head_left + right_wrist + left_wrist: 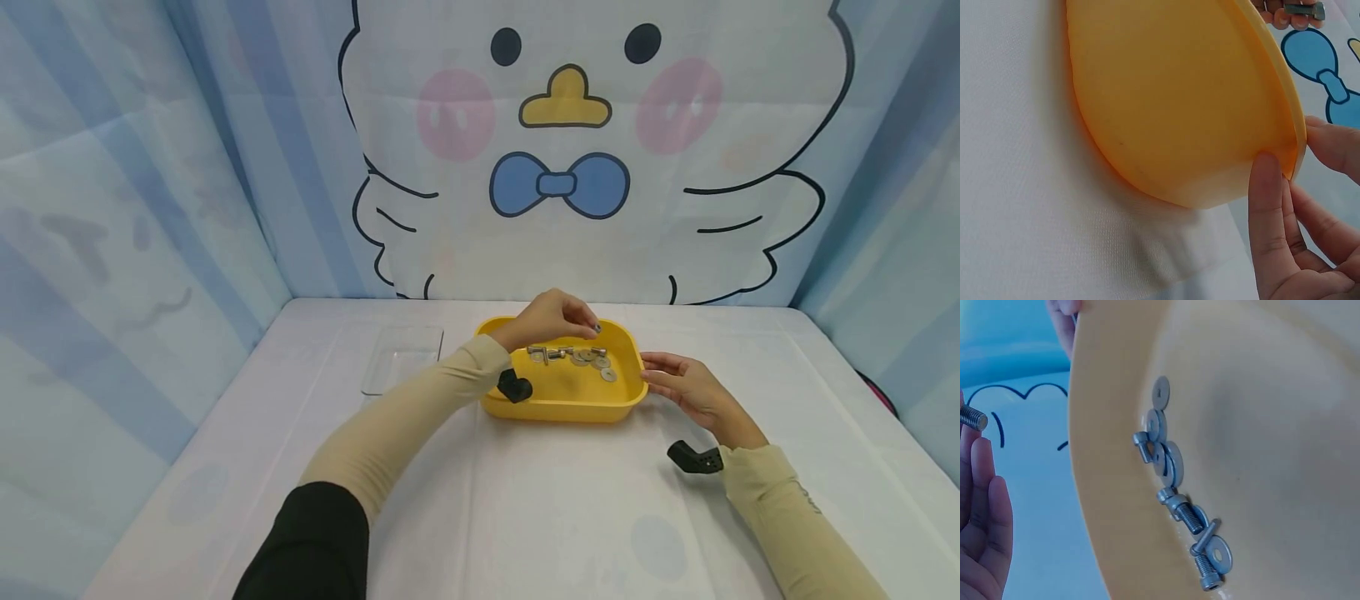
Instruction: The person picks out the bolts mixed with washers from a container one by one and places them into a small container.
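My left hand (pixel 551 319) is over the back of the yellow tray (pixel 562 411), pinching a small metal bolt (pixel 975 418) in its fingertips. The bolt's threaded end shows in the left wrist view. My right hand (pixel 686 387) grips the tray's right edge, its thumb (pixel 1266 194) against the outer wall and a finger at the rim. Inside the tray, along its far side, lie several socket-head bolts (pixel 1189 516) and flat washers (pixel 1160 393). Some of them overlap.
A clear plastic container (pixel 401 362) sits left of the tray, partly behind my left forearm. The white-covered table (pixel 525 517) meets a printed curtain (pixel 555 258) at its back edge. Black wrist devices (pixel 694 458) stick out from both wrists.
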A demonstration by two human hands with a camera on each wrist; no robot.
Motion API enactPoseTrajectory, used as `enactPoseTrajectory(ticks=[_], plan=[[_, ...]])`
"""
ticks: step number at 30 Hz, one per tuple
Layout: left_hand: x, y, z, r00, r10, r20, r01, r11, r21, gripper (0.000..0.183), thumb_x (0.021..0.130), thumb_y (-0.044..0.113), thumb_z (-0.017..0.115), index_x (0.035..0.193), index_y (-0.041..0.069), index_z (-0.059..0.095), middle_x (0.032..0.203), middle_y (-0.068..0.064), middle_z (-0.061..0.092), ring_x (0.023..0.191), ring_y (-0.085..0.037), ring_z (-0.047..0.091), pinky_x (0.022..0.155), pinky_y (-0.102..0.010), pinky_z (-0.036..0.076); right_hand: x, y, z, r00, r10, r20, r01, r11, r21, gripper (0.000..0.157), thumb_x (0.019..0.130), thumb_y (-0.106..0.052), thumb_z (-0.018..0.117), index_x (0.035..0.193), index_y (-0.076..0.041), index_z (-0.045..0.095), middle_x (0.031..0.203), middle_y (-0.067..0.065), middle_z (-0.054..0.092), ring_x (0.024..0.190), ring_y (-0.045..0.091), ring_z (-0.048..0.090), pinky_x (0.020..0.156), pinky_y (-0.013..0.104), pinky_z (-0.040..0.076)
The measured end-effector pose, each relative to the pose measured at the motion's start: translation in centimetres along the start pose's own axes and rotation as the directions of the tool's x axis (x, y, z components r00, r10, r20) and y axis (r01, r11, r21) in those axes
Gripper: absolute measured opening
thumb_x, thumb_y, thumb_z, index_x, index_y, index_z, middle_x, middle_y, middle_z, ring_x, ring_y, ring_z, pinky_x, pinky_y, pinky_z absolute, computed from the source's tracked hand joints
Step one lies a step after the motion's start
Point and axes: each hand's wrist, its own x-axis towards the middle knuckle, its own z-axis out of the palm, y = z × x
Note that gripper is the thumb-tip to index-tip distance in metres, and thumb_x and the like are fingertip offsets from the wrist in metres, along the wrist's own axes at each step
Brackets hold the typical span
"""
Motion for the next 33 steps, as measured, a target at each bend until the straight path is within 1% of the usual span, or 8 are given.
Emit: enactPoseTrajectory(ticks=[5,8,12,14,18,23,29,33], plan=[[-0.4,0.6,-0.2,1.000,0.004,-0.012,-0.004,1.000,0.013,0.017,0.084,0.017,0.070,0.098,0.007,0.071,0.095,-0.005,0.072,0.083,-0.010,0.065,0.078,-0.017,0.054,-0.1,0.0,0.0,1.000,0.000,0.007,0.000,1.000,-0.028,0.068,0.093,-0.017,0.059,0.142,0.013,0.022,0.098,-0.018,0.059,0.089,-0.004,0.060,0.080,0.014,0.053],[-0.7,0.9,-0.5,1.000,0.002,-0.014,-0.002,1.000,0.010,0.018,0.084,0.018,0.070,0.099,0.008,0.071,0.095,-0.004,0.072,0.086,-0.013,0.066,0.077,-0.015,0.053,0.0,0.1,-0.1,1.000,0.008,0.008,-0.008,0.999,-0.037,0.069,0.093,-0.018,0.059,0.142,0.012,0.023,0.099,-0.018,0.058,0.089,-0.004,0.059,0.081,0.014,0.052],[-1.1,1.2,-1.0,1.000,-0.009,-0.015,0.008,1.000,-0.008,0.019,0.086,0.017,0.069,0.101,0.007,0.070,0.098,-0.007,0.071,0.090,-0.018,0.065,0.080,-0.017,0.053,0.0,0.2,-0.2,1.000,0.003,0.010,-0.003,1.000,-0.025,0.069,0.092,-0.017,0.060,0.142,0.012,0.023,0.099,-0.017,0.059,0.089,-0.004,0.060,0.081,0.014,0.053],[-1.3,1.3,-1.3,1.000,-0.018,-0.015,0.018,1.000,-0.012,0.020,0.086,0.018,0.069,0.102,0.007,0.070,0.099,-0.007,0.071,0.090,-0.017,0.065,0.083,-0.021,0.054,0.0,0.2,-0.2,1.000,-0.005,0.013,0.006,1.000,-0.010,0.068,0.092,-0.016,0.060,0.142,0.013,0.023,0.099,-0.017,0.059,0.089,-0.003,0.060,0.080,0.014,0.053],[-1.7,1.4,-2.0,0.999,-0.038,-0.021,0.038,0.999,-0.011,0.021,0.086,0.020,0.069,0.103,0.008,0.070,0.100,-0.006,0.070,0.090,-0.015,0.064,0.083,-0.021,0.054,-0.1,0.1,-0.1,1.000,-0.006,0.012,0.006,1.000,0.003,0.068,0.092,-0.015,0.060,0.142,0.013,0.023,0.098,-0.017,0.060,0.088,-0.003,0.060,0.079,0.015,0.053],[-2.4,1.3,-2.9,0.998,-0.058,-0.038,0.058,0.998,-0.014,0.022,0.085,0.020,0.070,0.104,0.007,0.069,0.101,-0.007,0.070,0.096,-0.022,0.064,0.083,-0.019,0.053,0.0,0.0,0.0,1.000,0.010,0.003,-0.010,1.000,-0.019,0.068,0.092,-0.017,0.061,0.142,0.012,0.024,0.099,-0.018,0.059,0.088,-0.003,0.060,0.081,0.014,0.053],[-3.6,1.1,-3.9,0.996,-0.067,-0.063,0.066,0.998,-0.006,0.021,0.085,0.018,0.069,0.103,0.007,0.070,0.102,-0.007,0.070,0.091,-0.015,0.064,0.085,-0.020,0.053,-0.2,-0.1,0.1,1.000,0.012,-0.003,-0.012,1.000,-0.010,0.069,0.092,-0.016,0.061,0.142,0.013,0.023,0.097,-0.018,0.059,0.088,-0.004,0.059,0.079,0.014,0.053],[-4.4,0.8,-4.8,0.995,-0.058,-0.086,0.057,0.998,-0.012,0.021,0.085,0.017,0.070,0.103,0.006,0.070,0.103,-0.008,0.071,0.091,-0.015,0.065,0.085,-0.022,0.054,-0.3,-0.2,0.3,1.000,0.018,-0.004,-0.018,1.000,0.004,0.070,0.091,-0.015,0.061,0.142,0.013,0.022,0.097,-0.017,0.059,0.088,-0.003,0.060,0.079,0.014,0.053]])
